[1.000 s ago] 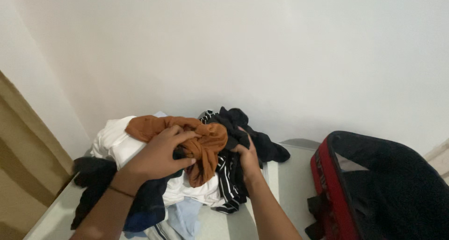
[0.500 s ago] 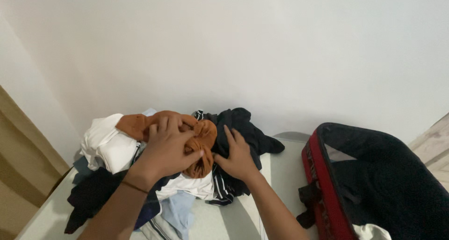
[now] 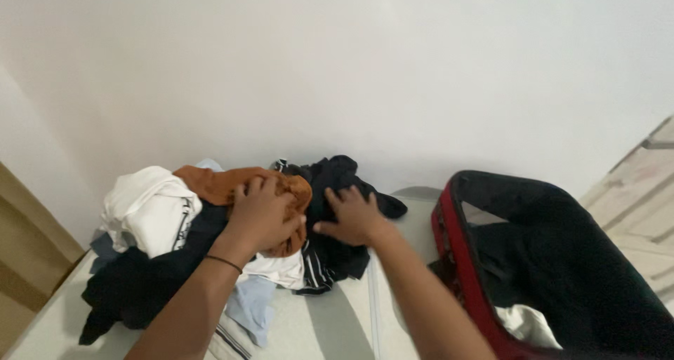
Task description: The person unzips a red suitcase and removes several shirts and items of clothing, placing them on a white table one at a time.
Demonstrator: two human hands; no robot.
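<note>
Here my left hand (image 3: 263, 216) presses the crumpled rust-orange cloth garment (image 3: 232, 183), grip apart; right hand (image 3: 353, 216), fingers spread, lies flat on the black cloth garment (image 3: 337, 177), frame centre.

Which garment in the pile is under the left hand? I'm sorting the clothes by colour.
The rust-orange garment: the left hand presses on it, while the right hand lies on the black garment beside it.

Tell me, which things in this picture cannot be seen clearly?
Head view only:
- Left hand: palm hidden against the orange cloth.
- Clothes pile: lower layers buried; the bottom edge cuts it.
- Suitcase: cut by the right and bottom edges.
- Right hand: blurred.
</note>
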